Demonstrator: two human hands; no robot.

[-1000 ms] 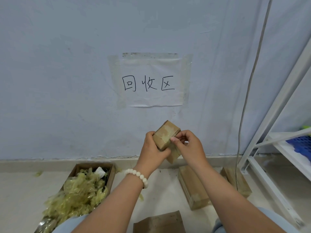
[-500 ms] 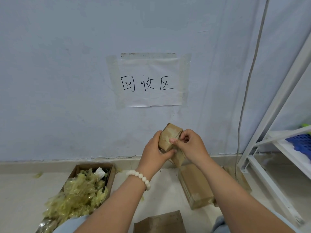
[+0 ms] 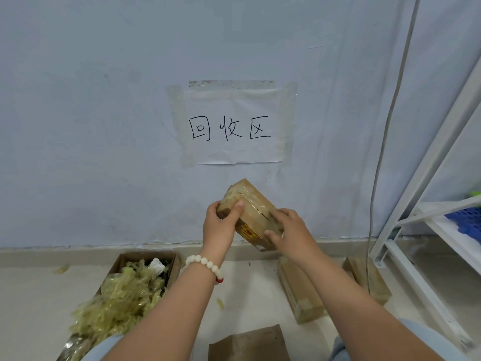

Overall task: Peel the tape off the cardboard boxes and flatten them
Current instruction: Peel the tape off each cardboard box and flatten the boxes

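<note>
One tape-wrapped cardboard box (image 3: pixel 251 204) is held tilted before the wall, below a paper sign (image 3: pixel 234 123). The left hand (image 3: pixel 220 226) curls round its upper end, thumb on the top face; the right hand (image 3: pixel 292 230) clasps its lower end. On the floor lie an open carton (image 3: pixel 171 267) heaped with peeled tape (image 3: pixel 122 293), a second box (image 3: pixel 299 290), a third box (image 3: pixel 368 280), and flattened cardboard (image 3: pixel 250 343).

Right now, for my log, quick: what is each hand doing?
Left hand: grips the taped cardboard box at its upper end.
Right hand: grips the same box at its lower end.
</note>
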